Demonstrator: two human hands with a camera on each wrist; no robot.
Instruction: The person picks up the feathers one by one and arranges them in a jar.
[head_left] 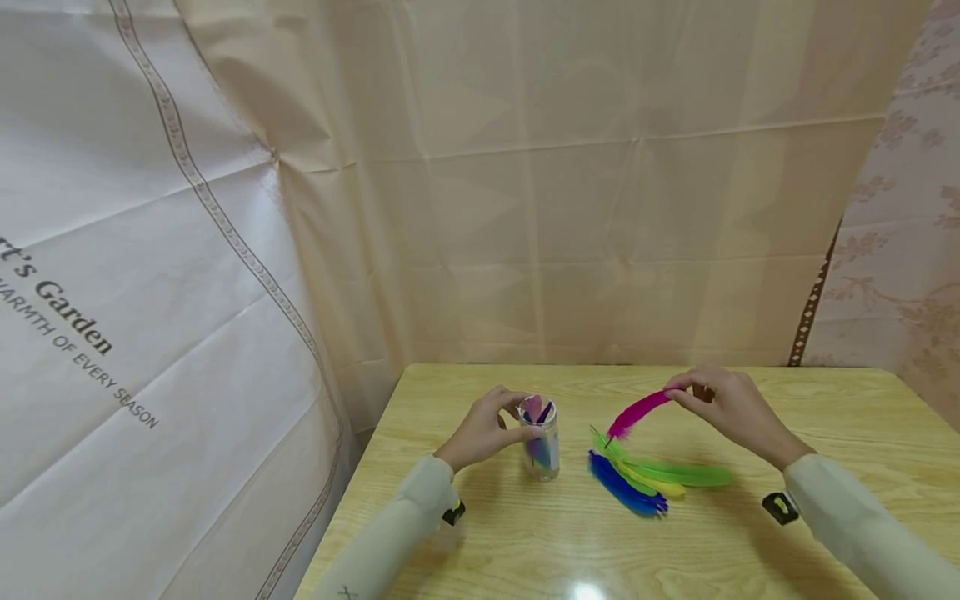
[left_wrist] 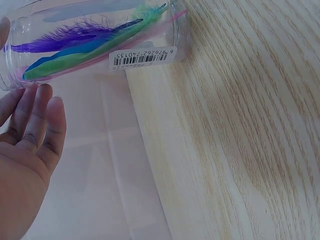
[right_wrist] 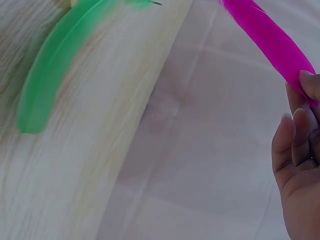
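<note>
My left hand (head_left: 491,429) grips a clear jar (left_wrist: 100,30) near its rim, thumb on one side and fingers on the other; the jar stands upright on the table. Inside it are several feathers, among them a purple feather (left_wrist: 60,45), a green feather (left_wrist: 80,62) and a pink one. To the right, my right hand (head_left: 727,408) pinches a magenta feather (head_left: 637,413) by its broad tip, its quill end hanging down to the left. Beneath it on the table lie blue feathers (head_left: 626,487), a yellow feather (head_left: 667,487) and green feathers (head_left: 690,474).
The wooden table (head_left: 525,550) reaches back to a beige cloth curtain (head_left: 600,208). A white printed cloth (head_left: 150,292) hangs along the left side, and a floral cloth (head_left: 900,250) hangs at the right. A barcode label (left_wrist: 142,58) is stuck to the jar.
</note>
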